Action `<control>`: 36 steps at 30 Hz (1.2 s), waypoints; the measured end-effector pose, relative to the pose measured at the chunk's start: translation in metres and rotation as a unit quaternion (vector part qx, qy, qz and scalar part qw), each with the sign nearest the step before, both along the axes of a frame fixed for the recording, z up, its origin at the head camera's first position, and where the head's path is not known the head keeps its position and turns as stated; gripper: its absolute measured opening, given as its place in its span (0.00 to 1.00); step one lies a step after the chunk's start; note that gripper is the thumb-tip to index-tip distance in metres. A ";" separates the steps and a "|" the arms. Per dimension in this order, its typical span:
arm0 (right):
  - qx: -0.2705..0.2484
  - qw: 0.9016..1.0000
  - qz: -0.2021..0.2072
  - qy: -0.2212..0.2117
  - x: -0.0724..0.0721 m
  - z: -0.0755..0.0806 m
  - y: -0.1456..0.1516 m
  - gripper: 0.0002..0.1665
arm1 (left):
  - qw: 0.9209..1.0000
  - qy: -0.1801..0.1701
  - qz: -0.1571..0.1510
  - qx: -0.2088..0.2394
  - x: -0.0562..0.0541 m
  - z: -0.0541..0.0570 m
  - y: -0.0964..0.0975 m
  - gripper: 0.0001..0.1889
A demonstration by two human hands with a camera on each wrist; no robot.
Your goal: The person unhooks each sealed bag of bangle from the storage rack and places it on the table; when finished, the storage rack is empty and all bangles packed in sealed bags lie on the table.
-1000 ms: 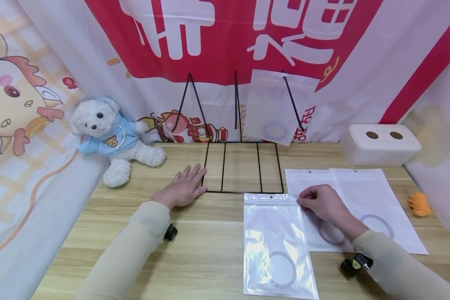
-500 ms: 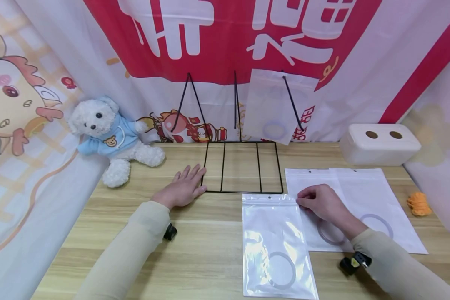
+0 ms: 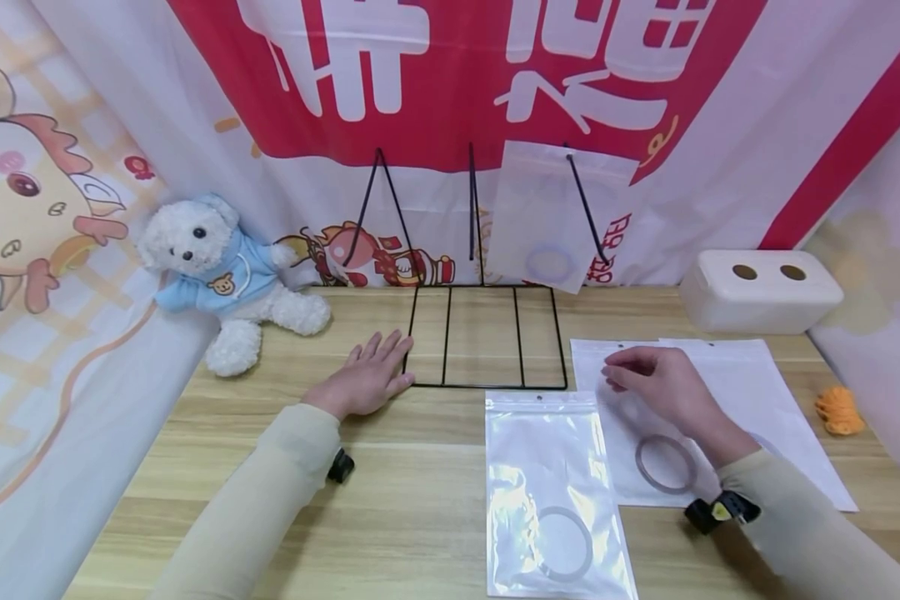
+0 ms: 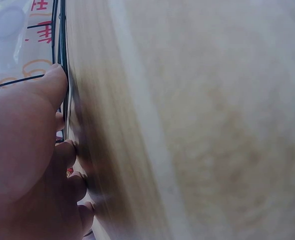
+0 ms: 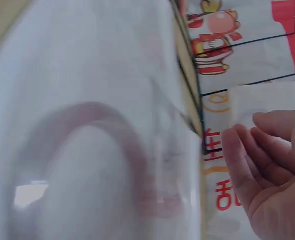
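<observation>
My left hand (image 3: 363, 377) lies spread on the table, its fingertips and thumb at the left side of the black wire rack's base (image 3: 483, 387). In the left wrist view, the thumb (image 4: 56, 85) is right by the black wire. My right hand (image 3: 660, 387) hovers over the white zip bags, fingers loosely bent and holding nothing. Just left of it lies a shiny zip bag (image 3: 540, 450) with a pale ring inside. Under the hand is another zip bag (image 3: 607, 433) with a ring, overlapping a third bag (image 3: 742, 375). One more bag (image 3: 532, 208) hangs on the rack's right hook.
A white plush dog (image 3: 251, 275) in a blue hoodie sits at the back left. On the back right stands a white box (image 3: 761, 292) with two round holes. An orange yarn bundle (image 3: 840, 410) lies by the right edge. Printed cloth (image 3: 435, 67) hangs behind the rack.
My right hand has let go of the top right corner of the front zip bag and moved slightly right and up. The left hand has stayed in place.
</observation>
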State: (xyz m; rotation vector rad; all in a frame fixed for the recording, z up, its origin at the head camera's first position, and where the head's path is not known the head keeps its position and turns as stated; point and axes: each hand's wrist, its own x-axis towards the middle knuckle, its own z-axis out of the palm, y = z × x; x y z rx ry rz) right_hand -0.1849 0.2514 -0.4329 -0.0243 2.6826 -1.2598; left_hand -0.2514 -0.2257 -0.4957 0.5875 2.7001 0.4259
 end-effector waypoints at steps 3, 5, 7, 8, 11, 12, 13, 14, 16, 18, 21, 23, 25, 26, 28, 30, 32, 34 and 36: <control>-0.032 0.999 -0.005 0.038 -0.002 0.009 0.001 0.19 | 1.000 0.001 0.000 -0.002 -0.001 -0.001 0.000 0.41; -0.052 0.997 -0.011 0.057 -0.004 0.016 0.001 0.20 | 1.000 0.000 0.000 -0.003 -0.001 -0.001 0.000 0.41; -0.067 0.995 -0.022 0.069 -0.006 0.022 0.000 0.22 | 1.000 -0.002 0.001 -0.005 0.001 0.002 0.001 0.41; -0.071 0.994 -0.029 0.073 -0.007 0.025 0.000 0.24 | 1.000 -0.003 0.002 -0.004 0.002 0.003 0.001 0.41; -0.081 0.992 -0.051 0.077 -0.010 0.034 -0.001 0.27 | 1.000 -0.008 0.004 -0.005 0.005 0.009 0.004 0.41; -0.082 0.992 -0.058 0.077 -0.011 0.037 -0.001 0.28 | 1.000 -0.008 0.005 -0.005 0.006 0.010 0.004 0.40; -0.084 0.991 -0.064 0.078 -0.012 0.040 -0.001 0.28 | 1.000 -0.008 0.006 -0.006 0.005 0.010 0.004 0.40; -0.089 0.990 -0.065 0.084 -0.013 0.042 -0.001 0.28 | 1.000 -0.009 0.006 -0.006 0.005 0.010 0.004 0.40; -0.096 0.989 -0.070 0.094 -0.015 0.046 -0.002 0.29 | 1.000 -0.009 0.005 -0.006 0.004 0.009 0.004 0.40; -0.101 0.987 -0.072 0.105 -0.017 0.049 -0.002 0.29 | 1.000 -0.006 0.006 -0.006 0.002 0.005 0.002 0.40; -0.104 0.985 -0.081 0.113 -0.021 0.054 -0.003 0.30 | 1.000 -0.006 0.004 -0.005 0.003 0.005 0.002 0.41; -0.104 0.984 -0.088 0.115 -0.024 0.057 -0.004 0.31 | 1.000 -0.006 0.002 -0.003 0.003 0.006 0.002 0.42; -0.107 0.983 -0.095 0.116 -0.028 0.060 -0.004 0.31 | 1.000 -0.006 0.002 -0.001 0.004 0.007 0.002 0.42; -0.108 0.982 -0.098 0.118 -0.030 0.062 -0.004 0.31 | 1.000 -0.004 0.000 -0.001 0.004 0.007 0.002 0.43; -0.115 0.981 -0.104 0.119 -0.034 0.065 -0.005 0.31 | 1.000 -0.005 0.000 -0.001 0.006 0.010 0.003 0.42; -0.127 0.979 -0.108 0.118 -0.039 0.069 -0.005 0.31 | 1.000 -0.002 -0.002 -0.001 0.006 0.010 0.003 0.43; -0.136 0.977 -0.112 0.118 -0.044 0.071 -0.005 0.31 | 1.000 -0.007 -0.003 -0.001 0.009 0.017 0.005 0.42; -0.142 0.976 -0.116 0.118 -0.050 0.074 -0.004 0.31 | 1.000 -0.013 -0.002 0.000 0.012 0.025 0.008 0.41; -0.146 0.974 -0.122 0.123 -0.054 0.077 -0.004 0.31 | 1.000 -0.012 -0.004 0.003 0.014 0.028 0.009 0.41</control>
